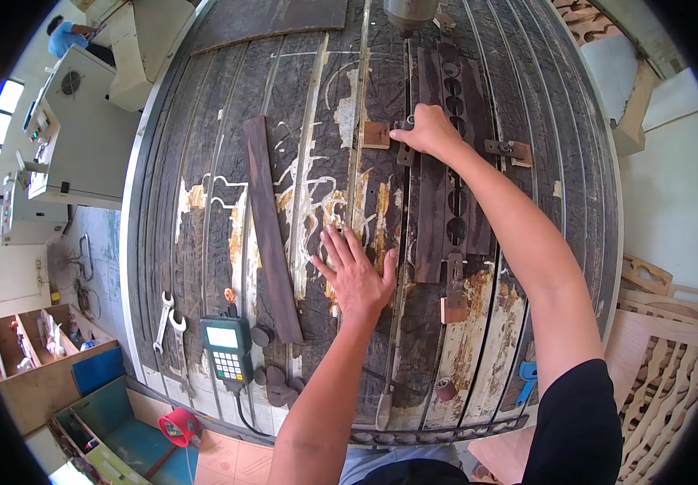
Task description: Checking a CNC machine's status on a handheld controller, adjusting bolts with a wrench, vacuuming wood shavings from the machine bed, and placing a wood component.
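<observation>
My right hand reaches far over the slotted machine bed, its fingers closed at the top of a metal clamp; the exact grip is partly hidden behind the hand. A small brown wooden block sits by the clamp, left of my thumb. Beside the hand lie dark wooden boards, one with a row of round holes cut through it. More clamps hold at the right and at the near end. My left hand rests flat, fingers spread, on the scarred bed, holding nothing.
A loose dark wood strip lies left of my left hand. Nearer are wrenches, a handheld controller with its cable, dark wooden discs, and a blue tool. A spindle hangs at the far edge. Another person is at far left.
</observation>
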A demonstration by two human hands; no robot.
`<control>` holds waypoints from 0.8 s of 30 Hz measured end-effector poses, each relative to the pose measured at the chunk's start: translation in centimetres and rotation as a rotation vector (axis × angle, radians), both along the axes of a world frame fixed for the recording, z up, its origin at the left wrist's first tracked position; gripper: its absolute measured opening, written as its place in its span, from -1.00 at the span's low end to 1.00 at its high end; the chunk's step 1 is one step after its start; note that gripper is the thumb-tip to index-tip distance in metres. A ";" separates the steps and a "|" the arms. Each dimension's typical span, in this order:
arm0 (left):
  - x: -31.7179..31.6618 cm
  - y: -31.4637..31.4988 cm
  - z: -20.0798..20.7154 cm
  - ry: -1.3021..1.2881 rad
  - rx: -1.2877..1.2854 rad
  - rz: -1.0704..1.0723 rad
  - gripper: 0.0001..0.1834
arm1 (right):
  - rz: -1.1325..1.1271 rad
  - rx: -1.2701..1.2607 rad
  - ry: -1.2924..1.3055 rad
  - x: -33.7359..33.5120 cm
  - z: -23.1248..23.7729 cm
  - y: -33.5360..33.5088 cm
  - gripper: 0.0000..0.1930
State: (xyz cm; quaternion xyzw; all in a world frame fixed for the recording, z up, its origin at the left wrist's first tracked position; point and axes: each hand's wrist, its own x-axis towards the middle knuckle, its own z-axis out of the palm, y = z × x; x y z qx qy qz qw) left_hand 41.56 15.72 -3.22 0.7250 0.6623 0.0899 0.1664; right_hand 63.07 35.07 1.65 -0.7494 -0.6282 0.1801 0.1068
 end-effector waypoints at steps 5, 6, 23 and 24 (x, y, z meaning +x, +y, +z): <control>0.0 0.0 -0.2 0.005 0.004 0.003 -0.07 | -0.007 0.091 0.037 4.0 3.3 -2.3 -0.43; 0.0 0.0 -0.1 0.008 0.003 0.007 -0.07 | -0.044 0.114 0.059 6.0 4.1 -3.2 -0.47; 0.4 -0.3 -0.3 0.081 0.056 0.027 -0.11 | 0.538 -0.034 -0.434 18.0 -0.1 -6.6 -0.67; 0.4 -0.4 -0.4 0.077 0.056 0.026 -0.11 | 0.620 -0.004 -0.438 18.2 0.0 -6.5 -0.67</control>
